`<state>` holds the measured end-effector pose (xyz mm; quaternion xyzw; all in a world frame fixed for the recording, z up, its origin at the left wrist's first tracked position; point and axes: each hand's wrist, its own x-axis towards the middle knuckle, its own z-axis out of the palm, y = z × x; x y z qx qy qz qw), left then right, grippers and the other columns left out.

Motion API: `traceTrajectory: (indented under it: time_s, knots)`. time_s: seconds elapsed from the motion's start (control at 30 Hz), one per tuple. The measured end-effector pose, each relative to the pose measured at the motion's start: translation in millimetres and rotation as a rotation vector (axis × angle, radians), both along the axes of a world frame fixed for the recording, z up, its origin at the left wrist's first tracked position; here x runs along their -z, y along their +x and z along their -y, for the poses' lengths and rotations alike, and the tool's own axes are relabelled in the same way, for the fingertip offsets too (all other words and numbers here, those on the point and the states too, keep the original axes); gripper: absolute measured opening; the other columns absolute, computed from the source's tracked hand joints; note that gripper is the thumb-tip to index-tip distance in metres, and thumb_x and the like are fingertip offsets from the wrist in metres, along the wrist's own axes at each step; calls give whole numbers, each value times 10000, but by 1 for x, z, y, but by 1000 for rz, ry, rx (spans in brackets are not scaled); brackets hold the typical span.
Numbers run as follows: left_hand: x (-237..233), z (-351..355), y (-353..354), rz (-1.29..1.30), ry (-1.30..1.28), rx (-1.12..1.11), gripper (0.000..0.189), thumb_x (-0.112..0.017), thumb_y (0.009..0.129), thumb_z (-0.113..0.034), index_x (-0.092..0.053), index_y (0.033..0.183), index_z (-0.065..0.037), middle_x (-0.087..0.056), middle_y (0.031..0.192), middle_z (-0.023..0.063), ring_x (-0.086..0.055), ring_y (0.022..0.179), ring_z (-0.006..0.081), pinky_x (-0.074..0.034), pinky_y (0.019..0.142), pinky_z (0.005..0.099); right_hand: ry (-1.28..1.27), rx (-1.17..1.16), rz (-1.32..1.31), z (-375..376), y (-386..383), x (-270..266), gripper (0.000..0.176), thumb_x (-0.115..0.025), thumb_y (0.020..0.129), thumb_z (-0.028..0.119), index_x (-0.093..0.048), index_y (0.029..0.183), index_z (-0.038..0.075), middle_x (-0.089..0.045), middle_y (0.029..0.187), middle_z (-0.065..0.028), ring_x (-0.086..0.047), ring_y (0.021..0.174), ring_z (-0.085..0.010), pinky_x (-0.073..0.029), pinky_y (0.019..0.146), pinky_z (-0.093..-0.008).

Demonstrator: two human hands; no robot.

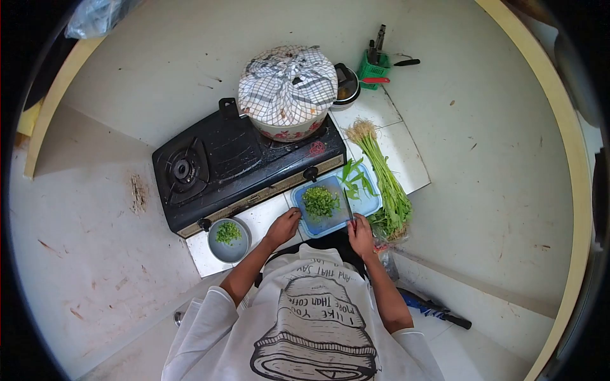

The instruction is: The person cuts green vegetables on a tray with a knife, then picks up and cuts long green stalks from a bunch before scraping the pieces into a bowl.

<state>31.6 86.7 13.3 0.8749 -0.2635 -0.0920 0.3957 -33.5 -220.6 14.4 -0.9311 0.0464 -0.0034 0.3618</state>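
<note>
My left hand (285,227) is closed at the left rim of a light-blue plastic tray (325,226). In my right hand (361,237) is a knife (347,206), its dark blade slanting up across the tray. Finely chopped greens (320,201) lie heaped left of the blade. On the tray's right side rest several uncut green leaves (356,179). A grey bowl (229,256) beyond my left hand holds more chopped greens (227,233). Right of the tray lies a long bundle of leafy stalks with roots (389,174).
Behind the tray stands a black two-burner gas stove (236,156). A large pot (289,132) covered by a checked cloth (286,82) sits on its right burner. A smaller lidded pot (347,94) and a green basket of utensils (373,70) stand in the corner. Walls enclose the counter.
</note>
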Motion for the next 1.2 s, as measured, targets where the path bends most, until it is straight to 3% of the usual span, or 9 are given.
traceTrajectory:
  time_s: [0.47,0.57,0.77,0.8,0.9,1.0,1.13,1.2]
  knots:
    - [-5,-38,-37,-62,-68,-310,186,-594,921,48,-603,1105,22,-615,1128,200,-645,1003,425,-543,858,463,96,-115,5,-43,-3,0,276,-612,1014,174,-607,1118,-82,-607,1298,-243,-611,1116,-450,-485,977,-467]
    - [-4,-36,-32,-84,-101,-320,181,-606,910,55,-609,1087,17,-612,1098,200,-648,991,425,-543,852,461,138,-122,9,-37,1,0,261,-613,1012,178,-607,1081,-73,-617,1220,-253,-610,1073,-453,-482,950,-481]
    - [-15,-35,-33,-66,-159,-396,146,-642,909,46,-626,1052,18,-618,1068,179,-675,957,388,-555,821,430,134,104,1,-12,24,-6,283,-613,1026,222,-598,918,-39,-583,798,-208,-599,747,-386,-474,708,-466]
    - [-16,-34,-32,-97,-184,-420,135,-649,912,40,-628,1044,20,-620,1064,175,-682,946,377,-558,816,424,91,135,76,-6,35,-9,328,-608,1032,246,-579,853,-27,-551,689,-179,-553,617,-357,-454,620,-454]
    - [-17,-31,-30,-129,-218,-472,115,-667,916,26,-640,1028,22,-628,1045,168,-699,912,347,-563,807,411,126,307,41,21,67,7,361,-613,1014,272,-613,827,-36,-605,681,-201,-599,612,-383,-464,614,-474]
    - [-25,-26,-26,-141,-218,-487,115,-691,914,6,-653,1023,7,-641,1020,156,-702,889,311,-558,784,391,-43,304,-83,53,96,19,376,-629,983,299,-677,858,-53,-669,706,-237,-675,656,-396,-506,641,-477]
    - [-26,-18,-19,-132,-243,-482,118,-704,914,-3,-663,1025,-6,-652,1001,142,-704,856,280,-551,761,376,-175,99,-235,76,123,13,415,-669,939,353,-736,972,-55,-707,784,-274,-728,756,-399,-568,726,-460]
    - [-28,-15,-15,-148,-255,-465,127,-698,909,1,-663,1032,4,-650,999,158,-708,877,303,-557,777,380,-70,112,-314,76,131,13,442,-672,928,377,-737,970,-58,-705,790,-283,-725,770,-415,-568,744,-470]
